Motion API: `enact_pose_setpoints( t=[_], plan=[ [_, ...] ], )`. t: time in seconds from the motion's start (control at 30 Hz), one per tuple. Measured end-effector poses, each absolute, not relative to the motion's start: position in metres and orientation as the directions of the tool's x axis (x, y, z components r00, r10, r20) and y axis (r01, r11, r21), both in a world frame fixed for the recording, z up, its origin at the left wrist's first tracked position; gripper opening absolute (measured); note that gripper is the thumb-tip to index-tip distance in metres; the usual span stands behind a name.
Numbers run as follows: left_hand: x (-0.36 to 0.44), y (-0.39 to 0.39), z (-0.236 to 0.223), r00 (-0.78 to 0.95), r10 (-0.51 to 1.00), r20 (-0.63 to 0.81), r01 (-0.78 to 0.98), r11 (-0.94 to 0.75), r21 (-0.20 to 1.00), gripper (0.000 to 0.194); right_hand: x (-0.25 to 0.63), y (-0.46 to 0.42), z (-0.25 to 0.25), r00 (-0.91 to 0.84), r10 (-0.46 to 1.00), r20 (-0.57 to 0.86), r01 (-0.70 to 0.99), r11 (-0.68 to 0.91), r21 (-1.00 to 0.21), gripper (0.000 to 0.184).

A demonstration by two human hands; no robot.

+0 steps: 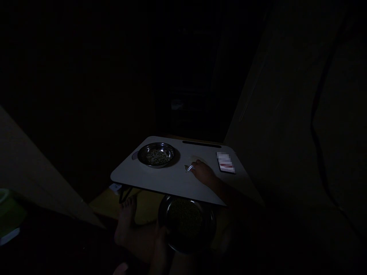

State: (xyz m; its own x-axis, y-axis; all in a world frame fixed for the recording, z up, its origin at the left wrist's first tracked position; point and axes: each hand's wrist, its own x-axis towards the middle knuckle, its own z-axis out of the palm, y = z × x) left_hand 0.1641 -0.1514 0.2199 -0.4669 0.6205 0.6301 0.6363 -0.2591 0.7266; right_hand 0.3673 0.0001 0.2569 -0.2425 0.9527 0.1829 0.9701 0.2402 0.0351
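The scene is very dark. My right hand [203, 172] rests on a small white lap table [160, 181], fingers touching a little pile of greenish grains [187, 167]. A steel bowl [156, 154] with more grains stands on the table's far left. My left hand [161, 248] holds the rim of a larger steel bowl [187, 223] full of grains, below the table's near edge over my lap.
A small card or packet [226, 162] lies at the table's right. A slot [201, 144] runs along the far edge. My bare foot [126, 219] shows under the table on a yellowish floor. Dark walls close in on both sides.
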Motion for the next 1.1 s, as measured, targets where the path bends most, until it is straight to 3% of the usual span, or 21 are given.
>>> enact_pose_setpoints(
  t=[0.23,0.5,0.77,0.97,1.1],
  plan=[
    [0.173,-0.155,0.233,-0.502,0.586,0.636,0.63,-0.257,0.733,0.05,0.363,0.0,0.26,-0.232,0.957,0.174,0.972,0.233,0.014,0.033],
    [0.163,-0.149,0.203,-0.518,0.647,0.559,0.597,-0.195,0.778,0.05,0.364,-0.005,0.262,-0.239,0.959,0.149,0.971,0.237,0.032,0.032],
    [0.119,-0.119,0.19,-0.398,0.767,0.504,0.588,-0.208,0.781,0.035,0.363,-0.007,0.263,-0.247,0.958,0.146,0.969,0.244,0.04,0.028],
    [0.161,-0.151,0.214,-0.47,0.659,0.588,0.605,-0.245,0.758,0.057,0.363,-0.007,0.262,-0.261,0.949,0.175,0.965,0.257,0.043,0.029],
    [0.175,-0.159,0.227,-0.487,0.651,0.582,0.598,-0.236,0.766,0.058,0.362,-0.006,0.262,-0.264,0.95,0.168,0.964,0.261,0.043,0.029]
  ],
)
